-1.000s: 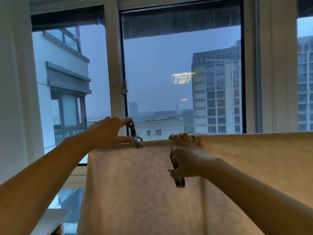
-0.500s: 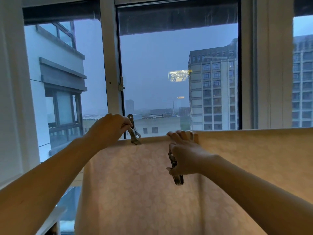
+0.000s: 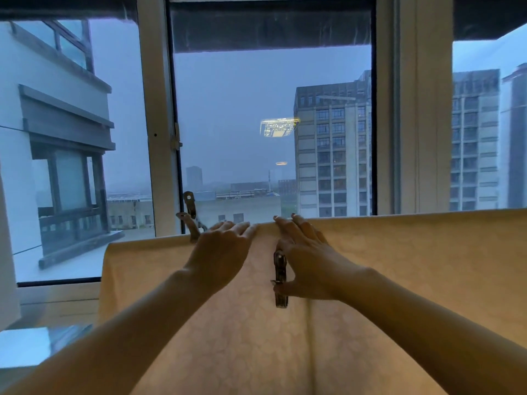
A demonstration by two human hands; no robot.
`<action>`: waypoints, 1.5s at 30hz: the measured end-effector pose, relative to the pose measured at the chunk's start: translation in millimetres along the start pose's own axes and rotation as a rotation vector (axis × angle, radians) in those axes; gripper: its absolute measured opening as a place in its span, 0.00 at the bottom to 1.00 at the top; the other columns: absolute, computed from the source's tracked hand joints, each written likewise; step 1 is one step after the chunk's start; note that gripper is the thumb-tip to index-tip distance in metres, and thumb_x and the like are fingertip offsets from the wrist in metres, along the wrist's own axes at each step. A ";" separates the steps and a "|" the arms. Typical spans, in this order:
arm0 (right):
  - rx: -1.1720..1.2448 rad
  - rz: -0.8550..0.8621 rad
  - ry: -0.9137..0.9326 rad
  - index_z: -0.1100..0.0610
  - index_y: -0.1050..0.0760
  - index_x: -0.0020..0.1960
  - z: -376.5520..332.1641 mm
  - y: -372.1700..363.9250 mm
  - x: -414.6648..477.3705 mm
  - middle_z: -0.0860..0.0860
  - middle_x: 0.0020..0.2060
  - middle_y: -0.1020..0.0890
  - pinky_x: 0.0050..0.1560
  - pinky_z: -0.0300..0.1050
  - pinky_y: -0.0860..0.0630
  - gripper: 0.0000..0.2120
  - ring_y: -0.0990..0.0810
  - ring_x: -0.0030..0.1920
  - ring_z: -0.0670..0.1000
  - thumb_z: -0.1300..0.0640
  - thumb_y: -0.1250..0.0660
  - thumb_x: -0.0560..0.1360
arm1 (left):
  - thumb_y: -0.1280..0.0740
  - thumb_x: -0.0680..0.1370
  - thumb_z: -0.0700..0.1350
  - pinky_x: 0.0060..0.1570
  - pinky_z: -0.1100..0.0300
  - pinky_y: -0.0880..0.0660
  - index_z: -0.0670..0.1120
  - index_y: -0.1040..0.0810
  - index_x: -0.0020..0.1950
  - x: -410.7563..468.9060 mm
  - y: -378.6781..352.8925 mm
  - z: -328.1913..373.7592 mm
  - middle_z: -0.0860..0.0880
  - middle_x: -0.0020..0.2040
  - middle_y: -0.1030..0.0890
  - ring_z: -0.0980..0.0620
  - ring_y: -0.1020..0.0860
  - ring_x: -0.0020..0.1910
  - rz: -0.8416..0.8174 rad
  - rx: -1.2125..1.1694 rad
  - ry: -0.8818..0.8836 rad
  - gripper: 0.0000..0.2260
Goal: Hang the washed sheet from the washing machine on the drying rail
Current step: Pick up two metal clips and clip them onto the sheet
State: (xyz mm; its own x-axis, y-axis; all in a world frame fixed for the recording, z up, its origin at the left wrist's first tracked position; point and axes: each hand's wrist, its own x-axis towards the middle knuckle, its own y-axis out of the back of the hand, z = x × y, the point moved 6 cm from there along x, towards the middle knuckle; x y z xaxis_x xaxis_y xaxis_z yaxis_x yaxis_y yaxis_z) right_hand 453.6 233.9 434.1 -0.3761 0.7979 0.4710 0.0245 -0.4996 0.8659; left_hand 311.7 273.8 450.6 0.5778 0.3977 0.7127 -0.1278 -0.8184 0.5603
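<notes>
Sheet (image 3: pixel 399 266) is up and draped over the rail, in front of the window (image 3: pixel 155 109). Its long axis runs left to right, the top fold is about level, and the rest hangs straight down toward me. The rail itself is hidden under the fold.

Both hands are on that top edge, close together. My view has the left hand (image 3: pixel 221 252) lying flat with straight fingers on the fold, holding nothing. The right hand (image 3: pixel 309 263) also has its fingers stretched over the edge, but the thumb pins a spare clip (image 3: pixel 280 276) against the palm, with the clip pointing down.

What's changed from half a second ago: the left hand was squeezing the clip (image 3: pixel 190 215), and it has now let go and slid just to the right of it. That clip stands up on its own, biting the sheet's top edge. The right hand hasn't really changed.

The sheet is pale cream cloth with a faint round, blotchy pattern and a soft vertical crease under the right hand. Both clips are shiny metal. The window frame is white, and there's a grey tower block (image 3: pixel 330 155) outside.
</notes>
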 end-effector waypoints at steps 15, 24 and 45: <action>0.426 0.259 -0.244 0.53 0.32 0.61 112.9 36.1 -81.2 0.47 0.51 0.24 0.47 0.43 0.20 0.27 0.23 0.46 0.45 0.48 0.24 0.67 | 0.40 0.80 0.48 0.44 0.55 0.20 0.45 0.22 0.61 79.7 -10.5 87.4 0.49 0.50 0.19 0.53 0.19 0.46 0.209 -0.394 -0.140 0.14; 0.328 0.298 -0.290 0.51 0.42 0.70 186.9 65.6 -136.1 0.48 0.56 0.33 0.42 0.34 0.24 0.36 0.26 0.47 0.45 0.54 0.26 0.69 | 0.46 0.79 0.48 0.37 0.63 0.20 0.46 0.23 0.63 132.4 -13.4 169.7 0.49 0.49 0.18 0.55 0.19 0.43 0.186 -0.424 -0.294 0.18; 0.182 0.347 -0.524 0.52 0.38 0.65 325.4 73.7 -228.3 0.46 0.55 0.28 0.44 0.37 0.25 0.31 0.25 0.47 0.44 0.45 0.29 0.68 | 0.19 0.58 0.38 0.30 0.59 0.22 0.42 0.19 0.56 229.2 -6.5 345.5 0.46 0.47 0.16 0.52 0.18 0.35 0.408 -0.378 -0.374 0.27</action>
State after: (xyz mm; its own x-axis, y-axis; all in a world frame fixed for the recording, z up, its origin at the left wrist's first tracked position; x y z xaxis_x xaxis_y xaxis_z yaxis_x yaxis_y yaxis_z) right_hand 842.6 124.7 445.2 0.1823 0.6821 0.7082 0.2369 -0.7295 0.6416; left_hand 723.5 227.0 464.6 0.6548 -0.1392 0.7429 -0.6296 -0.6441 0.4344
